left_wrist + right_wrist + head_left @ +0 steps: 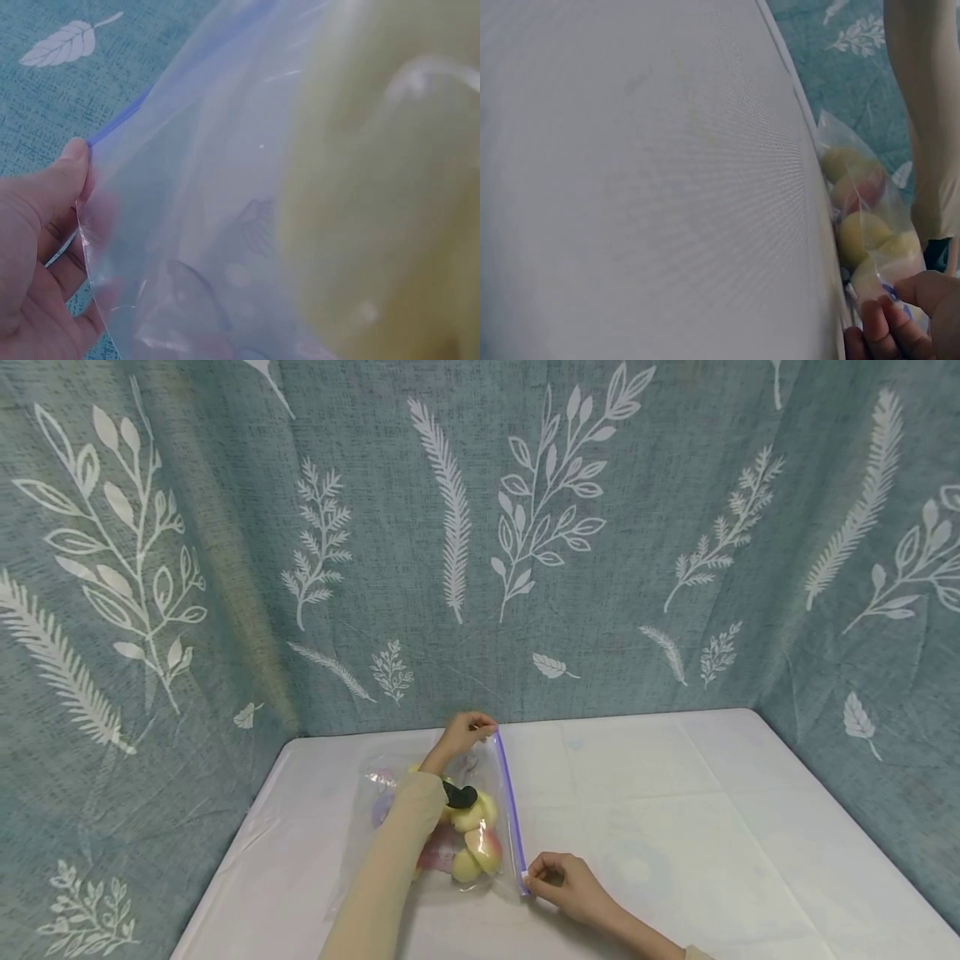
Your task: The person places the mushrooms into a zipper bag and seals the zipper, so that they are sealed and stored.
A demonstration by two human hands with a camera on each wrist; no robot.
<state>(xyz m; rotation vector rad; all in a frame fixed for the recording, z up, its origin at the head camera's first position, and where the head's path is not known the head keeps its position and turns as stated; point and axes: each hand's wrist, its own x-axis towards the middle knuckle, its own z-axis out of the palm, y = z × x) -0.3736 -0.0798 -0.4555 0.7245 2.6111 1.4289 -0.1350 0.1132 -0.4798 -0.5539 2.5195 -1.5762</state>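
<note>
A clear zip bag (pixel 491 785) lies on the table, filled with yellow and pink-red peach-like fruit (pixel 483 849). A purple zip strip (pixel 510 793) runs along its right edge. At the strip's far corner my left hand (pixel 461 735) pinches the bag; in the left wrist view, the thumb of the left hand (pixel 37 240) presses on the strip's end and the fingers show behind the plastic. My right hand (pixel 566 885) pinches the near end, by a small white tab (pixel 525 878). The right wrist view shows the right hand (pixel 915 311) there too. The left forearm covers part of the bag.
A white-covered table (pixel 675 810) extends right of the bag. Behind and on both sides hangs a grey-green curtain (pixel 480 668) with white leaf prints. A purple item (pixel 381 810) shows through the bag's left part.
</note>
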